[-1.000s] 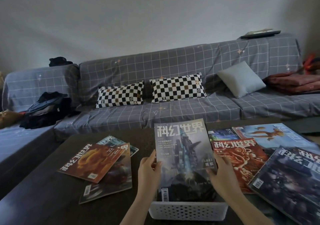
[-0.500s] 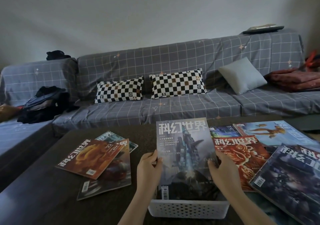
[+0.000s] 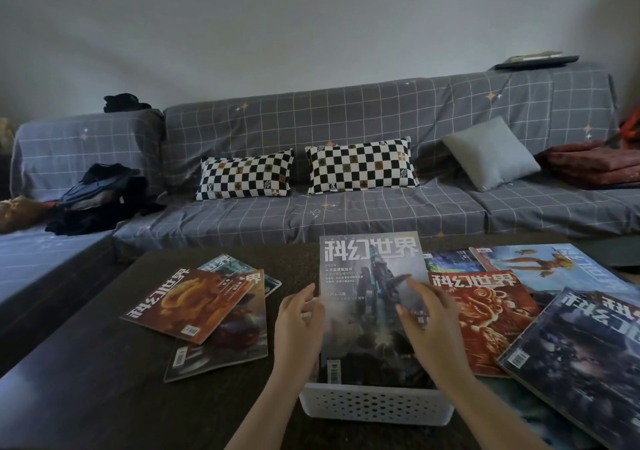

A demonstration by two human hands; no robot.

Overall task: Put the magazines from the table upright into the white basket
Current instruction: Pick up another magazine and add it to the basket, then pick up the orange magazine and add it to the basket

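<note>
My left hand and right hand have just let go, fingers loose. The grey magazine now stands up in the white basket at the table's near edge. More magazines lie flat, waiting.

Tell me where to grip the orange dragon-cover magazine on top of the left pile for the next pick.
Probably the orange dragon-cover magazine is best pinched at its near right edge, by the barcode corner, coming from the right with the left hand. That corner overhangs the dark magazine beneath, so fingers can likely slip under; elsewhere it lies flat. Both hands look open beside the upright grey magazine in the white perforated plastic basket.
</note>
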